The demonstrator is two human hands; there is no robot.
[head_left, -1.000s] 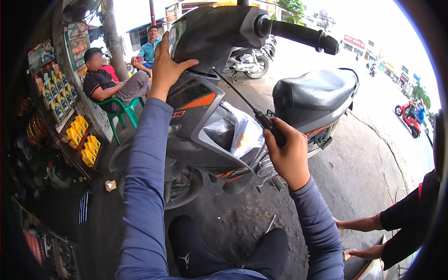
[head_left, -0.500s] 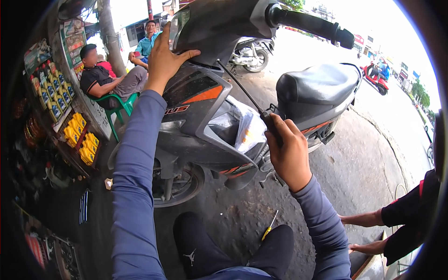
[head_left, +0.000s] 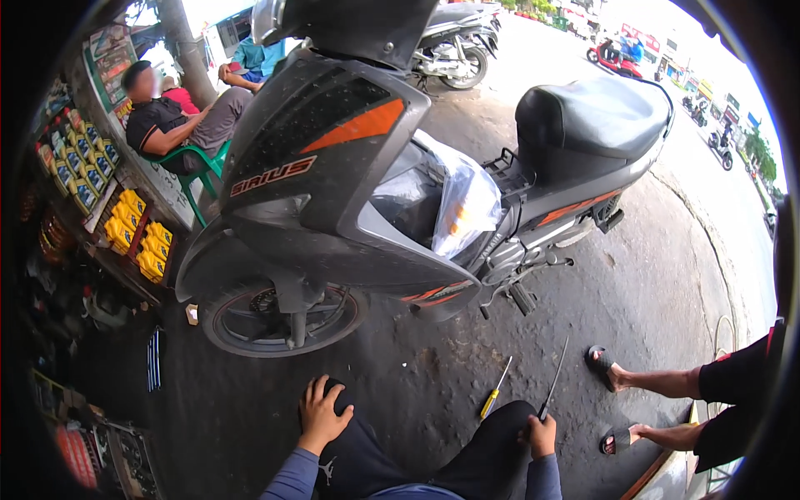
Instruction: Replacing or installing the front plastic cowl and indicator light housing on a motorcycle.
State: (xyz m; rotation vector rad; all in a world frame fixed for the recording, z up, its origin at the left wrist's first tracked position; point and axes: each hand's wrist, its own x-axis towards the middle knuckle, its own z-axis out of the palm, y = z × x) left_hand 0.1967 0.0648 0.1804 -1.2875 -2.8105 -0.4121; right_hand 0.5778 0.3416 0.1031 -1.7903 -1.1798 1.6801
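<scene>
My left hand (head_left: 323,419) rests on my left knee with its fingers spread, holding nothing. At my right knee, my right hand (head_left: 542,436) is closed round a long thin screwdriver (head_left: 557,375); its shaft points up and away from me, and most of its dark handle is hidden. A yellow-handled screwdriver (head_left: 490,404) lies on the ground just left of that knee. In front of me stands a dark grey motorbike (head_left: 333,212) with orange trim, apart from both hands. A clear plastic bag (head_left: 467,208) hangs behind its front leg shield.
Someone in sandals (head_left: 612,371) stands close on my right. At the far left, a person sits on a green chair (head_left: 196,171) beside racks of yellow bottles (head_left: 137,225). Another motorbike (head_left: 458,50) is parked behind. A red scooter (head_left: 612,58) is out on the road.
Both hands have come down from the motorbike's front to my knees. My left hand has let go of the front cover; the long screwdriver has come away with my right hand.
</scene>
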